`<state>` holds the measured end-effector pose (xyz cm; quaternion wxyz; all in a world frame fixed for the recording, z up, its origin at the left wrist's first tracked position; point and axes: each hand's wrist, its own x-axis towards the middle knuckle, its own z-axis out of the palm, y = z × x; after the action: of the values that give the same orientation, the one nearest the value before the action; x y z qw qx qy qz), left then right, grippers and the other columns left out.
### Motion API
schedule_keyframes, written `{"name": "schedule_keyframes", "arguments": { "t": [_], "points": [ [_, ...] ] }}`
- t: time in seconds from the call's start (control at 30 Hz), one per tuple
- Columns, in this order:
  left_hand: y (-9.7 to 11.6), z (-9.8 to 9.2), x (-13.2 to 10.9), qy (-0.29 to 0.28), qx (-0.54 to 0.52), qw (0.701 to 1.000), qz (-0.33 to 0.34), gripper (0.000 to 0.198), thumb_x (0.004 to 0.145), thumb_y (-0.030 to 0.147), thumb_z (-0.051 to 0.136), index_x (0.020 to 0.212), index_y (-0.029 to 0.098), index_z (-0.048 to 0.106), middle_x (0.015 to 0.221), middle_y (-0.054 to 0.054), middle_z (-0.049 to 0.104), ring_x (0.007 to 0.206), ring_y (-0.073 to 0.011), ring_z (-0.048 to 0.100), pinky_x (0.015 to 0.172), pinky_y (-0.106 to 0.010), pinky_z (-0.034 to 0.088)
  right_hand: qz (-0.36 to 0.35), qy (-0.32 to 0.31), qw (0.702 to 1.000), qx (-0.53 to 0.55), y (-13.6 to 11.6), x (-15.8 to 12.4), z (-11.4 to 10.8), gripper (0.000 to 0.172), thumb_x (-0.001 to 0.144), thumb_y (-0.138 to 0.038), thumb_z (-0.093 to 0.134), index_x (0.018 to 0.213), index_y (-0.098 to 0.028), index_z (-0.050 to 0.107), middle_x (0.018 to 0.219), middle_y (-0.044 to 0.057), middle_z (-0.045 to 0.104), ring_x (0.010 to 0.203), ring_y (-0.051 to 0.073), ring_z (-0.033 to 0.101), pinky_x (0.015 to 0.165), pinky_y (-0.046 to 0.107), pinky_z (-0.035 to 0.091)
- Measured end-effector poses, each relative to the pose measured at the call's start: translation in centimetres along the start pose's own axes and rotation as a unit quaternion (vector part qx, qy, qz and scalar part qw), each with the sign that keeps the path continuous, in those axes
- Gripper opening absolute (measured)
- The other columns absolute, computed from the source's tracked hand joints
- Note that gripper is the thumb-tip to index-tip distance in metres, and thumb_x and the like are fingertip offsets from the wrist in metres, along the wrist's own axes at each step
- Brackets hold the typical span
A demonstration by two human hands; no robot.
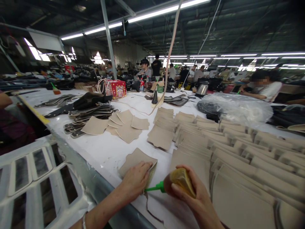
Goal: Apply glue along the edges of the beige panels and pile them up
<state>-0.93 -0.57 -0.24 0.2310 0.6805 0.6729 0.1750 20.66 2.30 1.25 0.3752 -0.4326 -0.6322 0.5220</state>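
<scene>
My left hand [137, 178] lies across a beige leather-like panel [134, 160] near the table's front edge, fingers stretched over it and pressing down. The thumb is hidden, and the panel's right side looks slightly raised. In my right hand [190, 187] is a glue bottle [179, 181], tilted on its side, with amber liquid inside. Its green nozzle [154, 187] points left, its tip just below my left fingers beside the panel. A thin dark strip or thread [151, 210] trails on the table below the tip.
Overlapping rows of beige panels [238, 190] cover the table's right side. Loose beige panels [127, 125] and stacked dark straps [90, 114] lie beyond my left hand. Farther back are a red patterned bag [116, 89], a metal kettle [202, 89] and clear plastic wrapping [238, 106]. A white slatted rack [35, 181] stands left; people work behind.
</scene>
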Motion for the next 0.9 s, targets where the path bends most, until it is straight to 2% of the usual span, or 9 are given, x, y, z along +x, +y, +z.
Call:
{"name": "schedule_keyframes", "arguments": {
  "t": [0.13,0.2,0.37,0.5,0.63,0.73,0.83,0.9],
  "points": [
    [-0.2,0.0,0.1,0.007,-0.027,1.000,0.006,0.043,0.091,0.023,0.032,0.127,0.018,0.055,0.115,-0.008,0.063,0.108,-0.0209,0.058,0.098,-0.033,0.043,0.025,0.064,0.995,0.075,-0.3,0.7,-0.8,0.054,0.073,-0.055,0.070,0.111,-0.021,0.051,0.091,0.002,0.063,0.085,0.023,0.059,0.075,0.032,0.046],
    [-0.2,0.1,0.1,0.010,-0.034,0.999,0.008,0.042,0.091,0.022,0.033,0.126,0.018,0.056,0.115,-0.007,0.063,0.108,-0.0206,0.058,0.097,-0.033,0.043,0.017,0.086,0.995,0.052,-0.4,1.0,-1.0,0.055,0.073,-0.055,0.070,0.112,-0.021,0.052,0.093,0.002,0.063,0.087,0.024,0.059,0.077,0.032,0.045],
    [-0.1,0.1,0.3,0.010,-0.034,0.999,0.004,0.044,0.090,0.022,0.033,0.127,0.017,0.055,0.119,-0.008,0.062,0.112,-0.0204,0.057,0.100,-0.033,0.041,-0.033,0.080,0.995,-0.057,-0.3,0.8,-0.6,0.060,0.070,-0.057,0.071,0.115,-0.022,0.051,0.091,0.001,0.063,0.082,0.024,0.059,0.074,0.032,0.044],
    [0.2,0.0,0.2,0.016,-0.043,0.999,0.001,0.044,0.090,0.022,0.032,0.127,0.017,0.056,0.122,-0.007,0.062,0.114,-0.0196,0.056,0.102,-0.031,0.040,-0.033,0.063,0.996,-0.055,-0.3,0.1,-0.1,0.057,0.072,-0.058,0.069,0.113,-0.022,0.051,0.089,0.000,0.063,0.079,0.023,0.059,0.073,0.033,0.043],
    [0.1,0.2,0.3,0.025,-0.055,0.998,0.001,0.043,0.090,0.021,0.032,0.124,0.017,0.057,0.122,-0.007,0.062,0.113,-0.0201,0.056,0.102,-0.032,0.039,0.004,0.035,0.999,0.035,-0.7,-0.3,-0.3,0.055,0.071,-0.055,0.072,0.111,-0.022,0.053,0.085,0.000,0.064,0.079,0.023,0.060,0.071,0.031,0.046],
    [0.1,0.2,0.3,0.030,-0.064,0.997,-0.011,0.042,0.088,0.021,0.035,0.123,0.017,0.058,0.116,-0.007,0.065,0.108,-0.0199,0.058,0.098,-0.032,0.041,0.039,0.040,0.985,0.162,-0.7,0.1,-1.0,0.047,0.071,-0.048,0.076,0.104,-0.020,0.059,0.088,0.002,0.067,0.082,0.022,0.063,0.071,0.030,0.051],
    [0.1,-0.4,0.1,0.040,-0.068,0.997,-0.026,0.040,0.086,0.022,0.037,0.117,0.017,0.061,0.100,-0.006,0.067,0.094,-0.0184,0.060,0.089,-0.030,0.045,0.097,0.031,0.941,0.324,-0.3,0.9,-2.4,0.038,0.071,-0.041,0.079,0.098,-0.018,0.066,0.096,0.006,0.071,0.088,0.024,0.066,0.078,0.033,0.055],
    [-0.5,-1.1,-0.2,0.087,-0.041,0.994,-0.046,0.040,0.087,0.024,0.037,0.117,0.017,0.061,0.101,-0.008,0.064,0.095,-0.0190,0.059,0.088,-0.030,0.044,0.130,0.040,0.899,0.417,0.0,1.7,-3.6,0.034,0.070,-0.036,0.081,0.096,-0.019,0.070,0.102,0.007,0.072,0.094,0.025,0.067,0.085,0.036,0.056]
  ]
}}
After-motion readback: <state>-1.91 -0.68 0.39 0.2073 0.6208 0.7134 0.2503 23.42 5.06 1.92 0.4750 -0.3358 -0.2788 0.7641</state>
